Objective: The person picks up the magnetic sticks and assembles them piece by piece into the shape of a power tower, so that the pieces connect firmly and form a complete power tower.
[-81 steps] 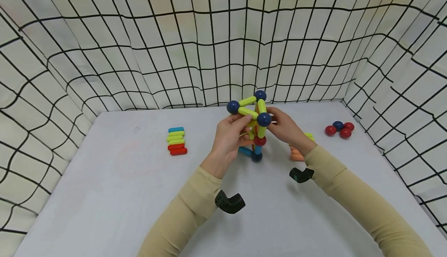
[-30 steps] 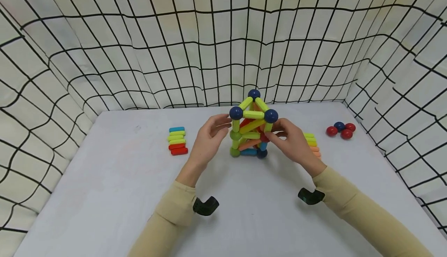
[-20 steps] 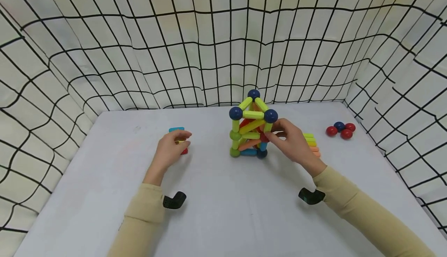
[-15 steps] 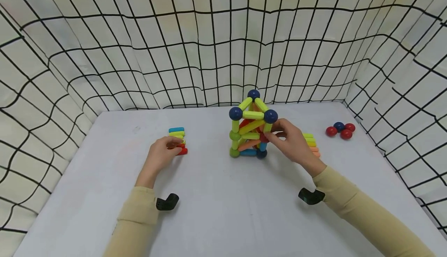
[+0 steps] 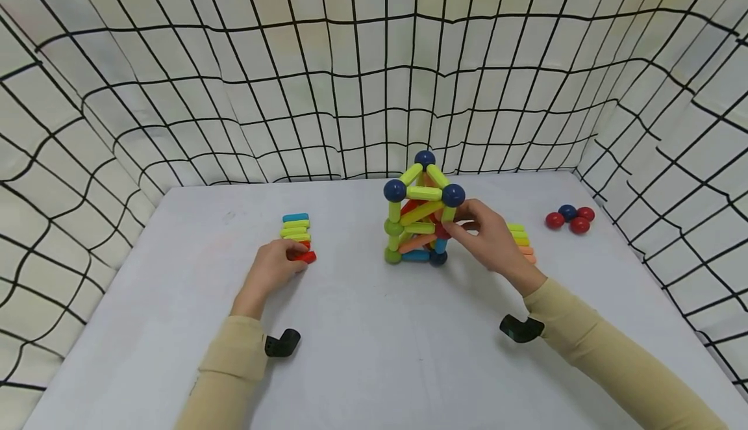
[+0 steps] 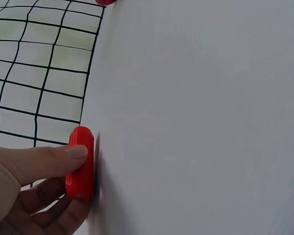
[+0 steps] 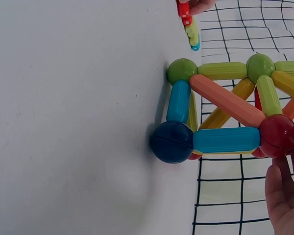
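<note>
A tower of magnetic sticks and balls (image 5: 423, 192) stands upright on the table, with three dark blue balls at its top. My right hand (image 5: 486, 235) steadies it at the right side, thumb in front and fingers behind, at the red ball (image 7: 278, 136) midway up. To the left, my left hand (image 5: 272, 267) pinches a red magnetic stick (image 6: 80, 164) between thumb and fingers, close over the table. That stick is the nearest of a short row; yellow-green sticks (image 5: 295, 224) and a blue stick (image 5: 295, 217) lie beyond it, and another red one is partly covered by the hand.
Right of the tower lie yellow-green and orange sticks (image 5: 524, 250), partly hidden by my right hand. Farther right sits a cluster of red balls (image 5: 579, 225) with one blue ball (image 5: 567, 212). A black grid net (image 5: 374, 79) closes off the table's back and sides.
Both hands held the tower earlier, and it has turned and stands upright. My left hand let go, moved left to the stick row and took hold of a red stick. The right hand stayed.
</note>
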The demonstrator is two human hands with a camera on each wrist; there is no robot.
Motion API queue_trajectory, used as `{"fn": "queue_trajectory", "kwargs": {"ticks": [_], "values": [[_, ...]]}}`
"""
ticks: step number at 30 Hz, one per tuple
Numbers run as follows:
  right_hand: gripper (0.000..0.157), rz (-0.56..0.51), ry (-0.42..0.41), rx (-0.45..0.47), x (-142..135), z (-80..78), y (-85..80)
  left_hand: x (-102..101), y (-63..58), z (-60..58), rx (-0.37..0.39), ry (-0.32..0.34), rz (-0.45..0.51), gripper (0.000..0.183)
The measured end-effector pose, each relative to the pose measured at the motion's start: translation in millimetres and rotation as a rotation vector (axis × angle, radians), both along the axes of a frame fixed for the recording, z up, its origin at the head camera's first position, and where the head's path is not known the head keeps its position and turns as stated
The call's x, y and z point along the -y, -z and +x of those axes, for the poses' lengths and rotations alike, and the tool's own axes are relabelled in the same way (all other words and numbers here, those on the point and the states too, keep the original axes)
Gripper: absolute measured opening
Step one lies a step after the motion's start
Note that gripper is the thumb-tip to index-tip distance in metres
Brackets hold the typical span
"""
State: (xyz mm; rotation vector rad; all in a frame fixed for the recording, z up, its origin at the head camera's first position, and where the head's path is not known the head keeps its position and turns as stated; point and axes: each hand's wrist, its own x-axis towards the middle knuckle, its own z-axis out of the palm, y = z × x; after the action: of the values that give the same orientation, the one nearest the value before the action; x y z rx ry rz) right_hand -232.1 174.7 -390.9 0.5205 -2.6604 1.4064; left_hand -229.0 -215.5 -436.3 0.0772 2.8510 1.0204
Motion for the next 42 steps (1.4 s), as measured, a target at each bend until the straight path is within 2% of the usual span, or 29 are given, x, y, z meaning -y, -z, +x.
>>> {"fn": "queue_trajectory", "kwargs": {"ticks": [3,6,10,12,16,20,27,34,42], "values": [[0.033,-0.008,-0.002,-0.001,0,0.2,0.2,-8,-4.0,-0.7,0.007,0.031,0.086,0.032],[0.033,-0.014,-0.007,-0.005,-1,0.1,1.0,-20,-15.6,-2.8,-0.004,0.056,0.267,0.035],[0.033,-0.015,-0.001,-0.003,0,0.5,1.7,-44,-43.8,-5.7,-0.051,0.078,0.541,0.040],[0.034,-0.009,0.004,0.001,0,0.6,2.1,-58,-59.4,-6.1,-0.084,0.090,0.648,0.041],[0.036,-0.003,-0.002,-0.004,2,0.0,2.1,-84,-85.3,-5.8,-0.155,0.136,0.811,0.040],[0.036,-0.008,-0.019,-0.005,2,-0.7,1.6,-104,-100.2,-6.6,-0.193,0.193,0.931,0.040],[0.035,-0.012,-0.022,0.014,3,-1.1,1.8,-123,-104.7,-13.6,-0.212,0.222,0.943,0.039],[0.034,-0.008,-0.026,-0.014,3,-1.2,1.5,-126,-103.8,-19.3,-0.226,0.220,0.942,0.038],[0.034,-0.013,-0.026,-0.001,1,-0.2,1.5,-131,-102.3,-24.4,-0.229,0.231,0.904,0.036]]}}
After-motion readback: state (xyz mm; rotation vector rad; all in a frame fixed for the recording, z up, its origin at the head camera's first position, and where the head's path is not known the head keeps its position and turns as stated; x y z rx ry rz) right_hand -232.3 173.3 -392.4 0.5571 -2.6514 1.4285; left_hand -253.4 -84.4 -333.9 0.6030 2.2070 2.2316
